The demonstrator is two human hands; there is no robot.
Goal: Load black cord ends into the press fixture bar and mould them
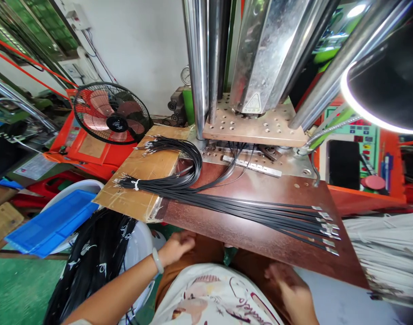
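Note:
Below the table's front edge, my left hand rests near my lap with its fingers curled; whether it holds anything is hidden. My right hand is blurred by motion in front of my lap, under the brown table. On the table lies a bundle of black flat cables, tied with white near its left end, its metal-tipped right ends fanned out. Part of it curves back over the cardboard, and some strands run under the press plate. A slotted metal strip lies before the press.
Steel columns rise behind the table. A fan and a blue tray are at left, above black cables. A ring lamp, a phone and white cables are at right.

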